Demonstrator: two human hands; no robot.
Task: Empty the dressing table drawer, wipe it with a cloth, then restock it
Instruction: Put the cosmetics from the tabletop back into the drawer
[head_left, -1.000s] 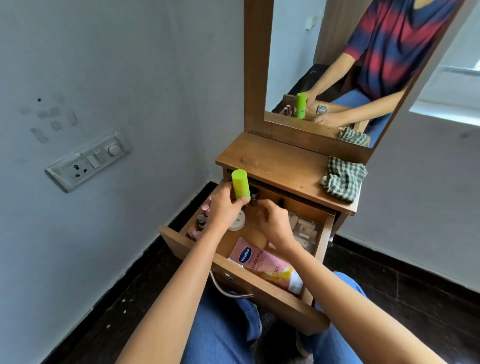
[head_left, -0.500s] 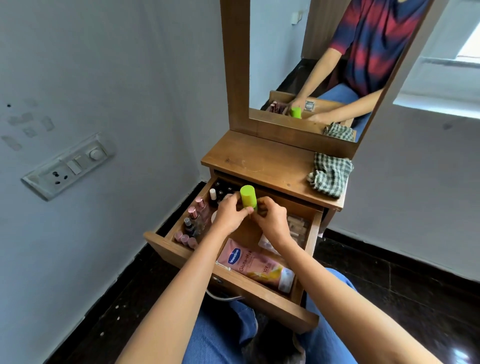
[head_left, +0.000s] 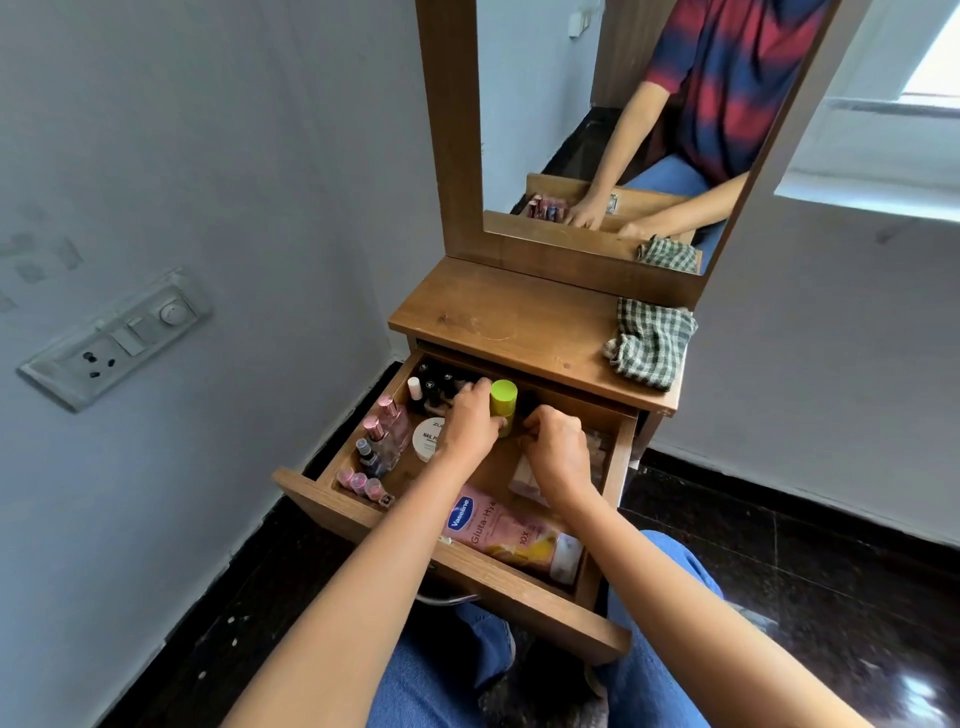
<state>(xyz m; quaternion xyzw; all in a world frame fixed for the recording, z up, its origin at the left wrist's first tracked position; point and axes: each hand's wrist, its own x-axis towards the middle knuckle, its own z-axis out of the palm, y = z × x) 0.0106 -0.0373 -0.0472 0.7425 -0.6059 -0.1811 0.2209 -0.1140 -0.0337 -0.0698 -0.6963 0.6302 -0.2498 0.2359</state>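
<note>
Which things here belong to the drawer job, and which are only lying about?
For the job: drawer, green bottle held in the left hand, Vaseline tube, nail polish bottles, checked cloth.
Just lying about: wall switch panel, mirror.

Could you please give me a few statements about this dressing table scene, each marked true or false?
1. The drawer is pulled open. True.
2. The cloth lies inside the drawer. False: it lies on the tabletop, at its right end.
3. The left hand grips the green bottle. True.
4. The Vaseline tube stands upright at the back of the drawer. False: it lies flat along the front.
5. The right hand rests on the cloth. False: it is inside the drawer, beside the green bottle.
</note>
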